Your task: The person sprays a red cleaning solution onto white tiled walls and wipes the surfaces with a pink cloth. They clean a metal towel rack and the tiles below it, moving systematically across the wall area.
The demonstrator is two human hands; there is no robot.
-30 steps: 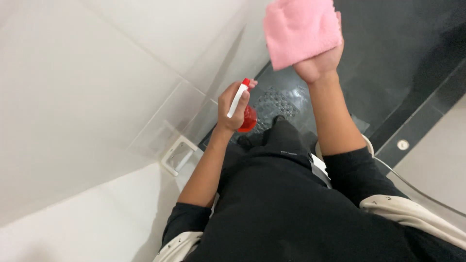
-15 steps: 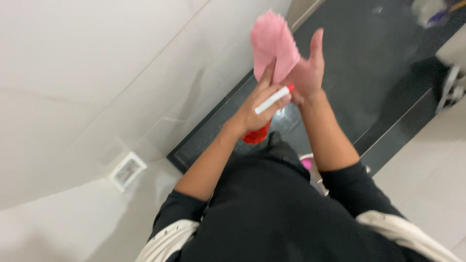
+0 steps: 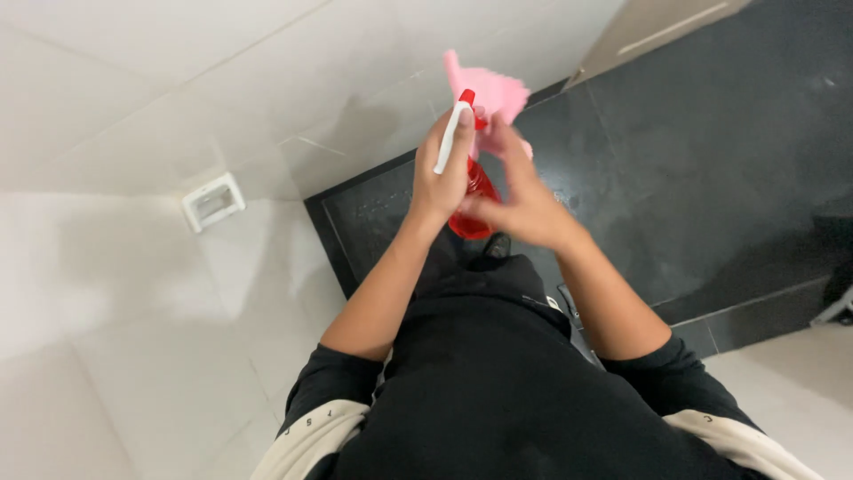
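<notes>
Spray bottle [image 3: 471, 191], red with a white trigger, sits upper centre of frame, left hand [image 3: 444, 173] wrapped tight around its neck, fingers fully curled. Right hand [image 3: 524, 200] presses in beside it, touching the bottle, fingers pinching a pink cloth [image 3: 493, 89] that pokes up above. Below lies dark floor tile [image 3: 693, 169]; left, a white wall [image 3: 133, 107] with a small recessed holder [image 3: 213, 202].

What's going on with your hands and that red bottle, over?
Left hand gripping red spray bottle. Right hand meets it, pink cloth behind the fingers. Nothing blocking.
</notes>
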